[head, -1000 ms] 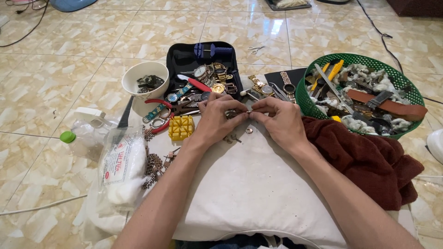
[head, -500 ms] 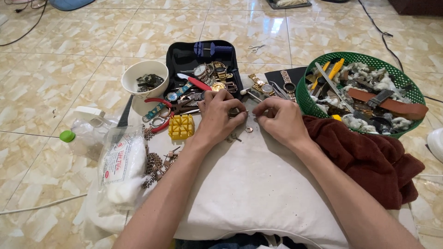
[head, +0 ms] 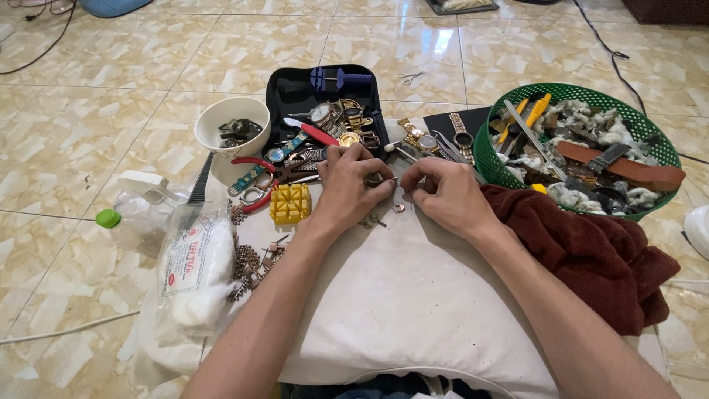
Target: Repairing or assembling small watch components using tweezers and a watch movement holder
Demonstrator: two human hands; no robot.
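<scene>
Metal, tiny and light, the watch part (head: 377, 179) was pinched by both hands over the pillow (head: 399, 295). Left hand (head: 351, 188) and right hand (head: 443, 193) were clenched on it; edge holds seemed safest.

The tiled floor (head: 88, 66) carries a white pillow (head: 399, 295) near, green basket (head: 491, 159) right, white bowl (head: 214, 122) and black tray (head: 284, 85) far.

Glossy beige marbled tile floor (head: 458, 52), dark grout lines, black cable (head: 613, 55) trailing across, daylight glare on tiles
</scene>
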